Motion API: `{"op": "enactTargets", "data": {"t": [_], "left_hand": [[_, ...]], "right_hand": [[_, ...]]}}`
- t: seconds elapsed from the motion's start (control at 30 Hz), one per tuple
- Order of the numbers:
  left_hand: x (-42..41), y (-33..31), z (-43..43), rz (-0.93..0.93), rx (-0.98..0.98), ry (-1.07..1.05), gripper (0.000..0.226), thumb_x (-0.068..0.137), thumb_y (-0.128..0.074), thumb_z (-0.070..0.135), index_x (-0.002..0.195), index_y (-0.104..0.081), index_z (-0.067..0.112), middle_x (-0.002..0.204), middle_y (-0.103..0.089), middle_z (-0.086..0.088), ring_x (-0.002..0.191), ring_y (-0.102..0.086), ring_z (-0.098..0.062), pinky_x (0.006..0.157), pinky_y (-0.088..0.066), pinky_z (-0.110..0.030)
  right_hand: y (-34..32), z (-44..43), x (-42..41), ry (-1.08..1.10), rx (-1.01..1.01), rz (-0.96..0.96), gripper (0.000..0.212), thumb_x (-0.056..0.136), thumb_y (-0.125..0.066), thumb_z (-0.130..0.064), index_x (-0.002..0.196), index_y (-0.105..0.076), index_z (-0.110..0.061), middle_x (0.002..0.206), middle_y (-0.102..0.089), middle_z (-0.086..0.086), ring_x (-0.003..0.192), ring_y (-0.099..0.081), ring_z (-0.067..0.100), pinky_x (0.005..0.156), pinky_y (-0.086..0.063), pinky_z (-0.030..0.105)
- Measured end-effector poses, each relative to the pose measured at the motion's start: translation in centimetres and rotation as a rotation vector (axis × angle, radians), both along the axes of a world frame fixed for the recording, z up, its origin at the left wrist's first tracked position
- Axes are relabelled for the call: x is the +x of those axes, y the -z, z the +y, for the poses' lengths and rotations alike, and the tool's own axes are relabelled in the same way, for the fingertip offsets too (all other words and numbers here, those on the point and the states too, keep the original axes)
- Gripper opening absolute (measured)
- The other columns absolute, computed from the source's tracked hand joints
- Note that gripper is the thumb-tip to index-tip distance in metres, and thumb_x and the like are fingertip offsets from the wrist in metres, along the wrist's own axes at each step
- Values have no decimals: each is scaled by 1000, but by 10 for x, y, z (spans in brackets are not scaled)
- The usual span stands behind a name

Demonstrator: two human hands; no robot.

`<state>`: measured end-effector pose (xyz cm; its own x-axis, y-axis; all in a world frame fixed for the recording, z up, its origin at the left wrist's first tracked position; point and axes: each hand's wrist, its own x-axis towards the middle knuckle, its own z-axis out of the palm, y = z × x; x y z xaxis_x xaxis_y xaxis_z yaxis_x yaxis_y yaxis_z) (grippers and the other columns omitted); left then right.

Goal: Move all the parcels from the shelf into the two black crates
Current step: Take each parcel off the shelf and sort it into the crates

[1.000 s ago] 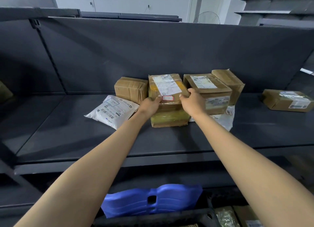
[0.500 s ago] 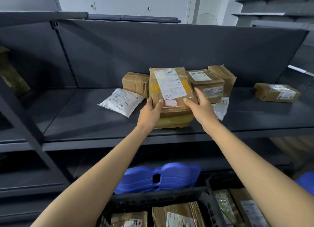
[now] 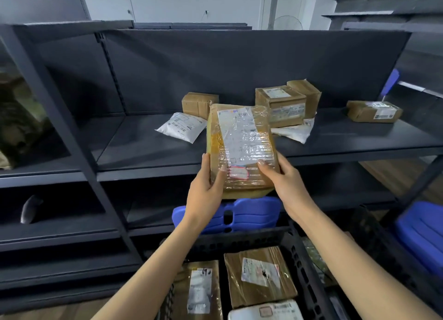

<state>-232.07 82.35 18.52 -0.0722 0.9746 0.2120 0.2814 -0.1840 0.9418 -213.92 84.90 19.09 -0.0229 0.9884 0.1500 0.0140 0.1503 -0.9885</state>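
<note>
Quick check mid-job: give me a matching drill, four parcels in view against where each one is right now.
Things:
1. Tape-wrapped brown cardboard parcel with red-bordered sticker
2. White plastic mailer bag
3. Flat brown cardboard parcel, alone
4. Brown paper parcel with white label

Places:
A. Shelf, far right
B. In the black crate
C. Held in both hands
D. Shelf, left of the held parcel

Pairs: 1-C, 2-D, 3-A, 4-B
</note>
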Motion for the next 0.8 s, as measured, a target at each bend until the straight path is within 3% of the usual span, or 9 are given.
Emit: {"op": "enactTargets", "data": {"t": [0.1, 0.2, 0.27, 0.37, 0.5, 0.6, 0.7, 0.8], "left_hand": [[6, 3, -28, -38, -4, -15, 58, 97, -49, 40, 150, -28, 28, 126, -63, 13, 114, -60, -6, 100, -49, -35], [17, 6, -56, -87, 13, -23, 55, 97, -50, 34, 149, -31, 28, 126, -62, 16, 115, -59, -1, 99, -49, -28], [25, 8, -74, -114, 2, -31, 55, 97, -50, 33, 148, -32, 26, 129, -61, 14, 118, -58, -4, 101, -48, -31], [38, 13, -98, -120, -31, -102, 61, 95, -52, 38, 150, -27, 29, 129, -60, 17, 119, -56, -2, 103, -46, -33], [46, 13, -120, -156, -146, -134, 61, 90, -52, 52, 145, -28, 45, 133, -55, 21, 120, -54, -2, 106, -43, -35], [44, 11, -130, -169, -180, -75, 40, 81, -52, 64, 120, -47, 58, 108, -68, 24, 98, -66, 2, 94, -50, -36], [42, 14, -140, -221, -176, -64, 38, 70, -61, 67, 106, -55, 56, 99, -73, 18, 88, -72, -5, 86, -55, -40], [39, 20, -150, -259, -122, -149, 38, 69, -72, 64, 102, -61, 47, 94, -75, 14, 84, -73, -8, 78, -58, -38]], "right_hand": [[8, -28, 3, -11, 4, 58, 27, 86, -68, -33, 104, -65, -52, 106, -72, -16, 97, -69, 4, 72, -54, 14], [17, -53, 10, -30, 14, 95, 29, 82, -70, -39, 108, -65, -51, 110, -71, -15, 101, -68, 6, 83, -56, 23], [23, -69, 15, -33, 18, 123, 33, 77, -71, -47, 109, -64, -52, 113, -70, -14, 104, -67, 7, 90, -55, 30], [30, -92, 23, -28, 24, 128, 37, 78, -69, -49, 114, -62, -52, 117, -68, -13, 111, -64, 10, 98, -49, 41], [36, -120, 33, -39, 32, 119, 38, 81, -68, -45, 118, -61, -49, 118, -68, -12, 112, -63, 11, 99, -48, 44], [37, -138, 36, -70, 47, 113, 41, 81, -67, -42, 121, -60, -46, 115, -70, -10, 108, -66, 13, 91, -54, 37], [38, -153, 32, -76, 88, 80, 40, 83, -65, -34, 119, -58, -49, 111, -71, -13, 101, -68, 8, 76, -56, 19], [37, -161, 25, -101, 112, 14, 42, 82, -65, -35, 114, -56, -61, 111, -70, -18, 102, -67, 3, 76, -55, 17]]}}
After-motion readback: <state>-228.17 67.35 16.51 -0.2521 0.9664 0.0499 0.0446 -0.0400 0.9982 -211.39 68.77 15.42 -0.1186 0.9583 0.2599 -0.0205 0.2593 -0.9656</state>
